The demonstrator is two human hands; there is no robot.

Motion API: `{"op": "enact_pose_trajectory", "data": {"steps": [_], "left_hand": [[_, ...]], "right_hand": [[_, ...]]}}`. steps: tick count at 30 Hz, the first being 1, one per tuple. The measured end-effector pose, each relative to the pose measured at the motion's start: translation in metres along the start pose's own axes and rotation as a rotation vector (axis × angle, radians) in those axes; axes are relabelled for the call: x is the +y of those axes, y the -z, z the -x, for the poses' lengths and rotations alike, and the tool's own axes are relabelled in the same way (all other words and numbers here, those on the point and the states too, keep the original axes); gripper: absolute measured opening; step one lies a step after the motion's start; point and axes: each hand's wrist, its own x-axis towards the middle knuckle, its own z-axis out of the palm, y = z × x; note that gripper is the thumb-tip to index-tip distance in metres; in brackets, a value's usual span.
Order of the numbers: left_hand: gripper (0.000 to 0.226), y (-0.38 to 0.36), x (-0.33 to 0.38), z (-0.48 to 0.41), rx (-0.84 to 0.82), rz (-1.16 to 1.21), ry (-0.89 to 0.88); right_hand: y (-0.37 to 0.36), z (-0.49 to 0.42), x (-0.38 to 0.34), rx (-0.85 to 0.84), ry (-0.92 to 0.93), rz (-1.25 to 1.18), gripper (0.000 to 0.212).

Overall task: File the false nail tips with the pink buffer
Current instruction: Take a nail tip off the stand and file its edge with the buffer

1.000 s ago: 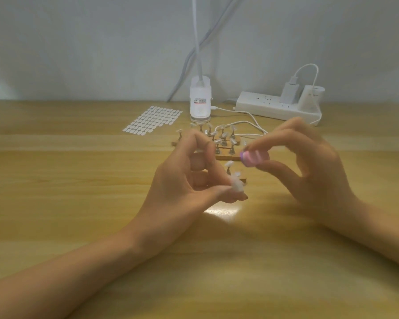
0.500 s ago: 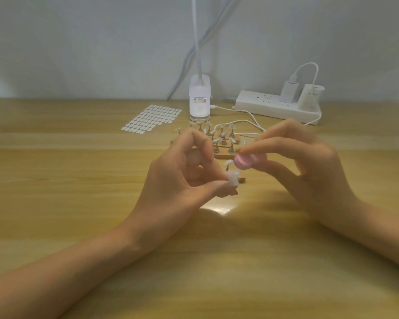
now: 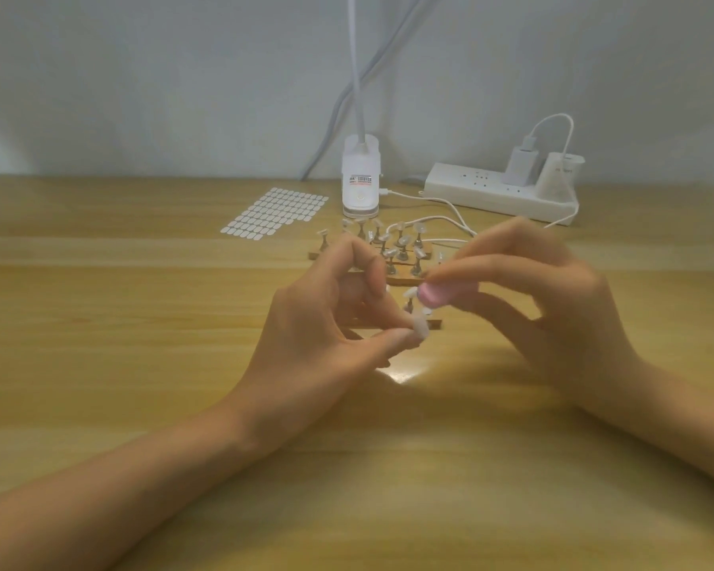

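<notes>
We see the left hand (image 3: 326, 323) pinching a white false nail tip (image 3: 422, 327), and the right hand (image 3: 553, 307) gripping the pink buffer (image 3: 433, 294) just at its 1 o'clock; whether they touch we cannot tell. Nail-tip stands (image 3: 392, 253) sit at 12 o'clock.

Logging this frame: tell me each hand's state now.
Left hand: closed, pinching a false nail tip.
Right hand: closed, pinching the pink buffer.

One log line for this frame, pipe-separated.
phase: filing | left hand: pinches false nail tip | right hand: holds pink buffer just above tip | contact: cannot tell | nail stand: behind hands
</notes>
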Motion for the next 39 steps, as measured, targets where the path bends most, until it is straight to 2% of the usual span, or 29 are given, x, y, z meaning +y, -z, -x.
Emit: {"op": "enact_pose_trajectory", "data": {"steps": [2,5,8,10,13,17,21,25,28,30,33,37,39], "left_hand": [[0.037,-0.001,0.002,0.000,-0.007,-0.013,0.003],[0.038,-0.001,0.001,0.000,-0.009,-0.034,0.001],[0.040,-0.001,0.001,-0.001,0.007,-0.050,-0.006],[0.041,-0.002,0.002,-0.001,0.002,-0.051,-0.020],[0.043,-0.001,0.002,-0.001,0.008,-0.057,-0.035],[0.039,-0.002,0.001,0.000,0.006,-0.067,-0.051],[0.039,-0.002,0.000,-0.001,0.004,-0.067,-0.060],[0.041,-0.003,0.001,0.000,0.002,-0.039,-0.032],[0.041,-0.003,-0.001,-0.002,-0.004,-0.023,-0.017],[0.042,-0.001,-0.002,-0.003,-0.016,0.006,0.004],[0.044,-0.002,-0.001,-0.002,-0.032,0.045,0.021],[0.040,-0.001,-0.003,-0.003,-0.043,0.071,0.036],[0.043,-0.001,-0.003,-0.003,-0.046,0.097,0.028]], "right_hand": [[0.003,0.000,-0.003,0.014,0.018,-0.040,0.022],[-0.006,0.004,-0.010,-0.085,0.081,-0.089,0.018],[-0.001,0.001,0.000,-0.017,-0.020,-0.026,0.020],[0.001,0.001,-0.003,0.010,-0.022,-0.055,0.021],[-0.007,0.003,-0.009,-0.078,0.052,-0.091,0.019],[0.000,0.000,-0.001,-0.008,-0.050,-0.048,0.019],[-0.007,0.002,-0.008,-0.082,0.029,-0.104,0.019],[0.001,0.000,-0.001,-0.011,-0.086,-0.088,0.017],[-0.005,0.002,-0.008,-0.060,-0.009,-0.152,0.017],[-0.005,0.002,-0.004,-0.089,-0.029,-0.113,0.018],[0.001,-0.001,-0.001,-0.015,-0.084,-0.103,0.018],[-0.007,0.001,-0.008,-0.071,0.040,-0.113,0.017],[-0.003,0.000,0.000,-0.051,-0.021,-0.057,0.018]]}}
